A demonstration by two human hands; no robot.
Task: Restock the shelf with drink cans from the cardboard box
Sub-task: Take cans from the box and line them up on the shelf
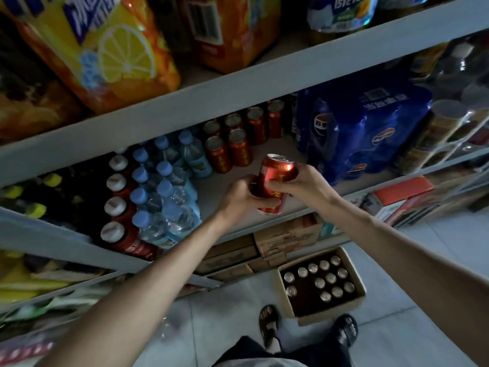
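Placing step, centre frame: left hand [238, 197] & right hand [300, 184], both grips closed round one red can [277, 172] over the shelf [211, 188]. Next: stand it upright beside the shelved cans [239, 152], then fetch more from the cardboard box [333, 313], lower right.

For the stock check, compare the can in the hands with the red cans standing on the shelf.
The held can is tilted; the shelf cans stand upright. The held can is gripped by the left hand and right hand over the front edge of the shelf; the shelf cans sit untouched farther back, in rows. Both are red with silver tops.
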